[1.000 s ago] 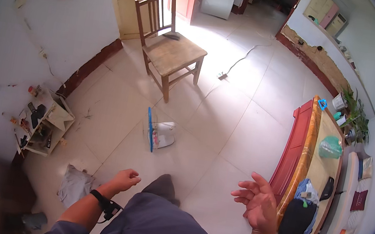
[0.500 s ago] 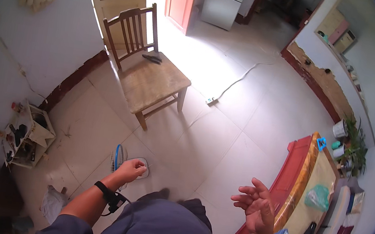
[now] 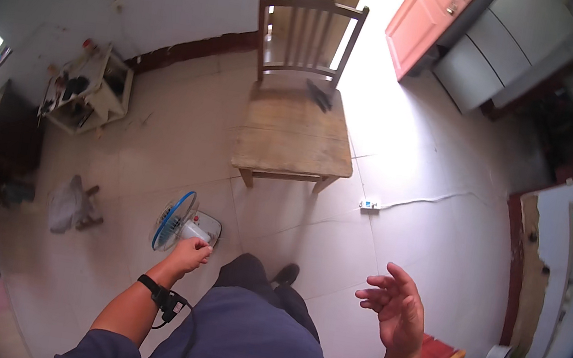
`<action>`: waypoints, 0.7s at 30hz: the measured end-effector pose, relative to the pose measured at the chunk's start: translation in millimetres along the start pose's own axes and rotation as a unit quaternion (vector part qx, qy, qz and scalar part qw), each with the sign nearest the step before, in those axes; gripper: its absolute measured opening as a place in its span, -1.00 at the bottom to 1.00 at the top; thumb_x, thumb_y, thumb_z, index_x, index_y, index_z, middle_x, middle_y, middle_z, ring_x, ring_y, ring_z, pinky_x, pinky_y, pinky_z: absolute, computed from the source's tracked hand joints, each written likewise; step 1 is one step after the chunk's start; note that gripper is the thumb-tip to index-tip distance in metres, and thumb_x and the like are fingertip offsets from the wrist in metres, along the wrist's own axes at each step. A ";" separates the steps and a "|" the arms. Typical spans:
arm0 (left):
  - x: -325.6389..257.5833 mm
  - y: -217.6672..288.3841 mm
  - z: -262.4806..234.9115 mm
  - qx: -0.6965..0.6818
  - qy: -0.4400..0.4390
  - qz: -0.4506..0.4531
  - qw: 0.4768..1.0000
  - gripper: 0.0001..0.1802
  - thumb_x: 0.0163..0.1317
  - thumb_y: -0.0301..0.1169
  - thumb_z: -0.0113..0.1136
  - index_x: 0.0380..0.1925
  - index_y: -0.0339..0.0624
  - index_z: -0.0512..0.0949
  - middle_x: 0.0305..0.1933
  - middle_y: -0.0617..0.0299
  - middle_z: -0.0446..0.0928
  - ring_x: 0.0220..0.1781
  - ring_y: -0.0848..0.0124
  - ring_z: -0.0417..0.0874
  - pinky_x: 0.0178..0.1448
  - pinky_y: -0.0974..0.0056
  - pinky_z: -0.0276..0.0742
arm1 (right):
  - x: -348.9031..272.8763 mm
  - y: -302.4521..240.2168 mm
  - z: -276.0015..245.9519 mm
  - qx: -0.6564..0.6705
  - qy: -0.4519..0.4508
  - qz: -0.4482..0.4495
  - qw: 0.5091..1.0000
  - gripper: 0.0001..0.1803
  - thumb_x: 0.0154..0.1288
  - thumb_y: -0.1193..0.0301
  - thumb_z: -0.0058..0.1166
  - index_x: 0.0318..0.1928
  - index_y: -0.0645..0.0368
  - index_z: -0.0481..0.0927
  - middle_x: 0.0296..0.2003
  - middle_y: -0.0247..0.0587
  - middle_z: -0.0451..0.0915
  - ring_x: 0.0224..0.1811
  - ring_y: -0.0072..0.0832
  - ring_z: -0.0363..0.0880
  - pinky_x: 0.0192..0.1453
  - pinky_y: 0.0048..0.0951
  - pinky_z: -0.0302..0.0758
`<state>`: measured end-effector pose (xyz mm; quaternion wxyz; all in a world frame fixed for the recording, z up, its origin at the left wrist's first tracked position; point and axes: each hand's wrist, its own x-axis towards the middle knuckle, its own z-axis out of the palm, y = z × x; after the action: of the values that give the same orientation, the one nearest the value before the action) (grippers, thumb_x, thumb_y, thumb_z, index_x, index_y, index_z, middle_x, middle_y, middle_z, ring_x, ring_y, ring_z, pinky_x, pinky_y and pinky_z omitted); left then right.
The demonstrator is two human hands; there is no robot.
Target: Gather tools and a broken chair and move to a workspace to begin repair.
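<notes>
My left hand (image 3: 191, 254) is held in the air with its fingers curled together, and nothing shows in it. Just beyond it in the picture stands a small electric fan (image 3: 199, 225) with a blue-rimmed guard and a white base, partly covered by the hand. It appears to rest on the floor. My right hand (image 3: 396, 310) is raised on the other side, fingers spread and bent, holding nothing. Both wrists wear black straps with small devices. In front of me is a wooden chair (image 3: 293, 135), with a dark tool like pliers (image 3: 319, 96) on its seat.
A white power strip (image 3: 369, 205) with its cord lies on the tiles right of the chair. Pale cloth (image 3: 69, 206) lies at left, below a cluttered small cabinet (image 3: 102, 96). A red-edged table (image 3: 434, 353) is close at lower right, and a pink door (image 3: 428, 22) stands ajar.
My view has turned left, so the chair now faces me and the table has slid toward the lower right. Both hands keep nearly the same pose.
</notes>
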<state>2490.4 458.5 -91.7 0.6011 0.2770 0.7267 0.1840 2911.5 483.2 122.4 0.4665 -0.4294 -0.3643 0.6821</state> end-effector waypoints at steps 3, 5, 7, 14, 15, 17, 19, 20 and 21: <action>-0.8 7.8 0.7 -0.042 0.032 -0.024 0.998 -0.68 0.26 -0.25 0.20 -0.12 -0.27 0.55 -0.27 0.26 0.59 -0.33 0.53 0.62 -0.31 0.42 0.48 | 55.8 -16.4 -5.4 -0.011 -0.048 0.042 0.998 -0.21 0.34 -0.07 0.03 0.35 0.24 0.24 0.07 0.04 0.52 0.04 -0.12 0.62 0.06 -0.28 0.54; 16.6 22.0 -1.8 -0.065 0.051 -0.029 0.996 -0.71 0.28 -0.26 0.19 -0.12 -0.23 0.55 -0.26 0.27 0.60 -0.32 0.53 0.63 -0.28 0.43 0.50 | 98.3 -21.1 -4.3 -0.008 -0.087 0.065 0.994 -0.21 0.33 -0.05 0.06 0.36 0.24 0.23 0.09 0.03 0.52 0.06 -0.13 0.61 0.07 -0.29 0.52; 46.8 37.8 -0.7 -0.030 0.070 0.037 0.996 -0.65 0.25 -0.26 0.21 -0.15 -0.36 0.55 -0.33 0.19 0.60 -0.34 0.50 0.62 -0.29 0.37 0.51 | 129.1 -23.0 -3.5 0.000 -0.099 0.079 0.992 -0.21 0.33 -0.03 0.07 0.36 0.24 0.23 0.09 0.03 0.52 0.06 -0.13 0.61 0.08 -0.29 0.52; 215.6 168.3 43.4 0.153 0.052 0.156 0.974 -0.61 0.22 -0.18 0.19 -0.16 -0.31 0.59 -0.26 -0.02 0.66 -0.20 0.17 0.69 -0.13 0.15 0.57 | 207.8 -11.5 -35.8 0.025 -0.065 0.143 0.987 -0.18 0.31 -0.02 0.12 0.37 0.26 0.20 0.11 0.08 0.50 0.10 -0.08 0.58 0.11 -0.25 0.50; 234.8 201.6 56.1 0.190 0.038 0.180 0.964 -0.61 0.21 -0.17 0.18 -0.16 -0.29 0.60 -0.23 -0.05 0.66 -0.16 0.08 0.68 -0.09 0.11 0.56 | 213.8 -9.0 -45.7 0.039 -0.023 0.148 0.988 -0.18 0.31 -0.02 0.11 0.37 0.27 0.19 0.11 0.10 0.49 0.10 -0.06 0.57 0.12 -0.24 0.50; 281.0 258.0 76.0 0.231 0.018 0.204 0.951 -0.62 0.21 -0.16 0.17 -0.16 -0.27 0.61 -0.20 -0.09 0.65 -0.12 0.00 0.66 -0.05 0.06 0.55 | 230.7 -0.7 -60.8 0.067 0.041 0.157 0.985 -0.19 0.34 -0.01 0.08 0.37 0.29 0.16 0.12 0.16 0.47 0.10 -0.01 0.56 0.13 -0.21 0.50; 315.0 307.4 96.6 0.273 0.025 0.229 0.934 -0.61 0.23 -0.18 0.14 -0.10 -0.27 0.58 -0.16 -0.10 0.64 -0.11 -0.03 0.65 -0.01 0.03 0.54 | 240.5 0.7 -71.6 0.071 0.069 0.153 0.983 -0.21 0.35 -0.02 0.05 0.36 0.27 0.19 0.10 0.17 0.48 0.07 0.01 0.58 0.10 -0.19 0.53; 335.6 324.5 103.2 0.281 0.020 0.227 0.932 -0.61 0.23 -0.18 0.14 -0.10 -0.27 0.58 -0.16 -0.10 0.64 -0.11 -0.03 0.65 -0.01 0.03 0.54 | 249.1 4.3 -72.6 0.067 0.088 0.157 0.981 -0.23 0.35 -0.04 0.03 0.35 0.25 0.21 0.08 0.18 0.49 0.04 0.03 0.59 0.07 -0.17 0.56; 357.2 335.2 112.0 0.283 0.030 0.239 0.928 -0.58 0.24 -0.18 0.14 -0.03 -0.25 0.54 -0.14 -0.11 0.63 -0.07 -0.03 0.64 0.01 0.03 0.53 | 257.5 9.4 -73.6 0.074 0.101 0.159 0.979 -0.23 0.36 -0.03 0.02 0.35 0.26 0.20 0.08 0.20 0.49 0.04 0.04 0.59 0.07 -0.16 0.55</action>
<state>2616.2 935.0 -189.6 0.4134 0.5957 0.6786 0.1175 2926.0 731.8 23.7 0.4170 -0.5129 -0.1913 0.7255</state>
